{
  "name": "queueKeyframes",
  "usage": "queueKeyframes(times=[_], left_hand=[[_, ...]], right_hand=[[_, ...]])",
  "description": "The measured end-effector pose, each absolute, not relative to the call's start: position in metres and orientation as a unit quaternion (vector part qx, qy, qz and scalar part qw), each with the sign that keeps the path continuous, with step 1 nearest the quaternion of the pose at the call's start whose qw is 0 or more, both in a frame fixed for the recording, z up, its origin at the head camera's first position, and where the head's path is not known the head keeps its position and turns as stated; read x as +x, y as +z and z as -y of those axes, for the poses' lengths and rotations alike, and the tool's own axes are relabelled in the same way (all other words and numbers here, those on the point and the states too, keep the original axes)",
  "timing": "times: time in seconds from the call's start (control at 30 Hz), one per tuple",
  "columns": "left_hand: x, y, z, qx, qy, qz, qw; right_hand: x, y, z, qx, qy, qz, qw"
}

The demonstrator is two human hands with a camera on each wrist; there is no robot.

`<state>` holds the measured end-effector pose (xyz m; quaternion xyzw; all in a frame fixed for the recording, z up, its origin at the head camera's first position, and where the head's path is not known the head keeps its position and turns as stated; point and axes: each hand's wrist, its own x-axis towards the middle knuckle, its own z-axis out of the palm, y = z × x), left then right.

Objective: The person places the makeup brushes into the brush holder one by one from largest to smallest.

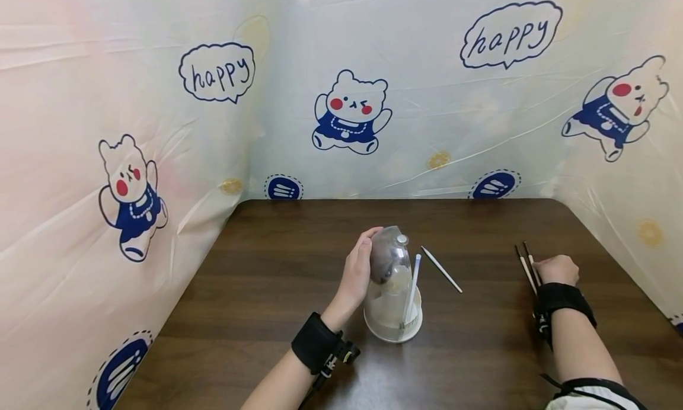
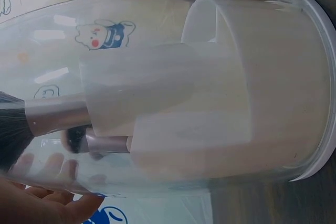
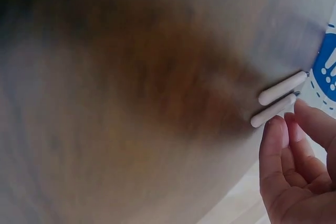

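My left hand (image 1: 356, 269) grips a clear, domed makeup brush holder (image 1: 388, 279) with a white base, its fingers around the upper left side. Through the clear wall in the left wrist view show a large dark-bristled makeup brush (image 2: 58, 116) and a smaller brush (image 2: 107, 142), their handles inside pale compartments. A slim white stick (image 1: 413, 288) stands along the holder's right side. At the right, my right hand (image 1: 557, 271) is beside two thin white-handled brushes (image 3: 274, 110) lying parallel. Its thumb and bent fingertips are apart, right at the nearer brush.
A thin white pointed stick (image 1: 441, 269) lies on the dark wooden table (image 1: 277, 250), just right of the holder. A printed curtain (image 1: 427, 119) with bears hangs around the back and sides. Black camera straps sit on both wrists.
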<state>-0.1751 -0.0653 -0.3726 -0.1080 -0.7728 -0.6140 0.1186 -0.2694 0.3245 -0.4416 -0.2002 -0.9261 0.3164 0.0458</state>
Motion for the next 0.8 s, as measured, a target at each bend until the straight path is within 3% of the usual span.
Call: queueKeyframes(times=[0.47, 0.8], left_hand=[[-0.175, -0.372, 0.066, -0.106, -0.616, 0.772, 0.113], [-0.175, -0.372, 0.066, -0.104, -0.614, 0.774, 0.115]], right_hand=[[-0.281, -0.45, -0.332, -0.241, 0.286, 0.927, 0.012], [-0.277, -0.449, -0.336, -0.22, 0.274, 0.936, 0.032]])
